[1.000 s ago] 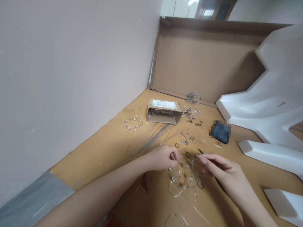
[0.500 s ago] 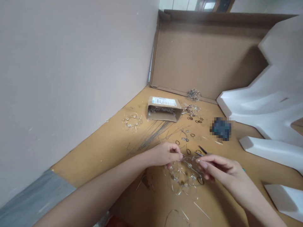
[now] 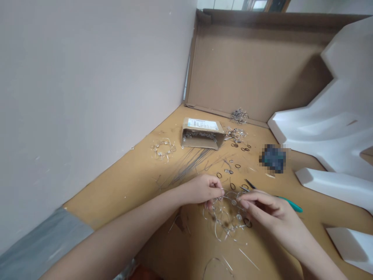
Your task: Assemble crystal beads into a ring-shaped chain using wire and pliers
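Note:
Between my hands hangs a loose ring of thin silver wire with clear round beads (image 3: 227, 223). My left hand (image 3: 208, 190) pinches its upper left side between thumb and forefinger. On the opposite side, the fingertips of my right hand (image 3: 266, 208) close on the wire near a bead. Under and behind the right hand lies a pair of pliers or cutters with green handles (image 3: 291, 203); its dark pointed tips show past the fingers. A black ring (image 3: 247, 223) lies beside the beaded wire.
An open small cardboard box (image 3: 202, 134) holds clear beads. Straight wires (image 3: 190, 165) fan out before it. Another beaded wire ring (image 3: 164, 149) lies left; tangled wire pieces (image 3: 236, 135) lie right. A wall (image 3: 101, 89), large carton (image 3: 259, 70) and white foam (image 3: 323, 136) border the table.
My right hand has shifted slightly left toward my left hand, uncovering more of the green handles. The beaded wire has turned a little while staying in both hands.

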The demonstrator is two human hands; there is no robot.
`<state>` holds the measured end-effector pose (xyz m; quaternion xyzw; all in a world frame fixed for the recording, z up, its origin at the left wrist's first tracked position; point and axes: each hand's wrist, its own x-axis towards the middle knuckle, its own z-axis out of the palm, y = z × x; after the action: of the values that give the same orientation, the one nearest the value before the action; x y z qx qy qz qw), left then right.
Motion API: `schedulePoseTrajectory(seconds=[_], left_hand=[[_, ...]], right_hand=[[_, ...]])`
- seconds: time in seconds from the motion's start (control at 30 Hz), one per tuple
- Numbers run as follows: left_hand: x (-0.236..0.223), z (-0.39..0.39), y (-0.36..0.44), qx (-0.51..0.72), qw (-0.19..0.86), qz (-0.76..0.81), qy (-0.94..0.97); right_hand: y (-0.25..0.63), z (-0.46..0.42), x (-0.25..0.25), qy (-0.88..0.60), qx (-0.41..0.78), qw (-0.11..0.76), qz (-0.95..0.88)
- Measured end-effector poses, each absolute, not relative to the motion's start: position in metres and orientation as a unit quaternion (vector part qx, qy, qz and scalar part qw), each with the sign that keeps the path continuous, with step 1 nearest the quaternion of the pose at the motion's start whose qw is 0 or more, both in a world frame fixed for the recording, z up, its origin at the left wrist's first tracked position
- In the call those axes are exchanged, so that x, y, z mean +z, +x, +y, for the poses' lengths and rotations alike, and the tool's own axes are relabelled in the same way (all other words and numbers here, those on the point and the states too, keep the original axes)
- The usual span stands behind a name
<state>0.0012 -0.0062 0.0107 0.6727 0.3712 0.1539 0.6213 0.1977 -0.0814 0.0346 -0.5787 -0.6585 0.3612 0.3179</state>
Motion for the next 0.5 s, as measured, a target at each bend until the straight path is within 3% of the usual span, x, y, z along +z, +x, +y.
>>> schedulePoseTrajectory(seconds=[0.5], left_hand=[[0.003,-0.01,0.0048,0.235,0.573,0.321,0.717]], right_hand=[[0.1892,-0.0819,0.0326,-0.553,0.211,0.278,-0.757]])
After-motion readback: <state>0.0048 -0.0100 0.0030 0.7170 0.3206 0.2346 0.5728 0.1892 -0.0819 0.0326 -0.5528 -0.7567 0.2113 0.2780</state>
